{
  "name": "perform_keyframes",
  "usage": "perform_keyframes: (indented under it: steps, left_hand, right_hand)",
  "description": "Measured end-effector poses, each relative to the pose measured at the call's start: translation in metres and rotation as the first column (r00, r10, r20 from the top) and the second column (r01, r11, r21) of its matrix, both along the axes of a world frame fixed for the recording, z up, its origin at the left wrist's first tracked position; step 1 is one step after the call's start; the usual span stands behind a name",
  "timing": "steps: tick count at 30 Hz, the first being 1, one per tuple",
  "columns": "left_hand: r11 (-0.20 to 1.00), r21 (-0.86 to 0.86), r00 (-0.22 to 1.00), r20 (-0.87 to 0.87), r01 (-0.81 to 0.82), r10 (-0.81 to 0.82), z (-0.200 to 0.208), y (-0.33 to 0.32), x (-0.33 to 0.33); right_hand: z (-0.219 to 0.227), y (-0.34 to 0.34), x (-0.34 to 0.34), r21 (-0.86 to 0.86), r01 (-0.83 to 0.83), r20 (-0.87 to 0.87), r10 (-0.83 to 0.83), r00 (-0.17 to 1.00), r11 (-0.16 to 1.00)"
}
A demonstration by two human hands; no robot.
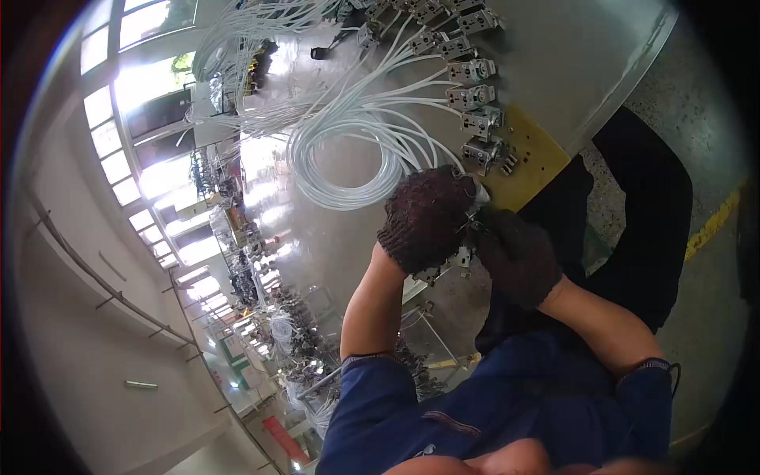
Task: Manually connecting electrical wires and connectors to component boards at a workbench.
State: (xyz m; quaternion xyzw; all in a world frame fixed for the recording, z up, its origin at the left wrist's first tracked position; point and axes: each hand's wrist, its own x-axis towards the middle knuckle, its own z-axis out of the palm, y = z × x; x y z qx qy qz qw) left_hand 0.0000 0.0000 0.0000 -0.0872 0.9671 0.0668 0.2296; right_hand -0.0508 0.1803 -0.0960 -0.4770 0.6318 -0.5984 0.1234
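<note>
Dark knitted work gloves cover both of my hands. My left hand [431, 212] is closed round a small metal unit [480, 195], mostly hidden by the glove. My right hand [520, 257] meets it from the right, fingers bent in and pressed together at a small shiny metal piece [473, 219] between the hands; its kind is too small to make out. Just beyond them, on a yellow board [538, 150] with holes, stand similar boxy metal units [480, 152] with clear tubes. Several small metal cylinders [509, 165] lie beside the nearest unit.
A big coil of clear plastic tubing [340, 198] lies on the grey metal table [570, 47], left of a row of metal units [473, 71]. A black object [319, 53] sits farther back. My dark-trousered leg [645, 158] is at right. More tubing and parts crowd the left.
</note>
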Motion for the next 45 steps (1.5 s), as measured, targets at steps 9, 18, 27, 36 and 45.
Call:
perform_keyframes:
  steps: [9,18,27,36,45]
  left_hand:
    - [0.991,0.127,0.98,-0.199,0.046,-0.02,-0.001,-0.001,0.001]
    - [0.998,0.023,0.995,-0.091,0.053,-0.051,0.005,0.004,-0.005]
    - [0.996,-0.014,0.996,-0.036,0.083,-0.083,0.007,0.005,-0.009]
    - [0.999,-0.027,0.995,0.088,0.047,-0.044,0.014,0.007,-0.017]
    - [0.999,-0.027,0.992,0.125,0.021,-0.017,0.016,0.006,-0.019]
  right_hand:
    - [0.011,-0.001,-0.001,-0.054,0.047,0.044,-0.044,0.998,0.997]
    - [0.014,-0.001,0.003,0.024,-0.015,0.331,0.007,0.944,1.0]
    - [0.013,-0.002,0.004,0.004,0.12,-0.183,-0.117,0.976,0.993]
    - [0.019,0.0,0.004,0.069,0.058,-0.023,-0.056,0.998,0.996]
    - [0.014,-0.001,0.006,0.043,0.037,-0.042,-0.036,0.998,0.998]
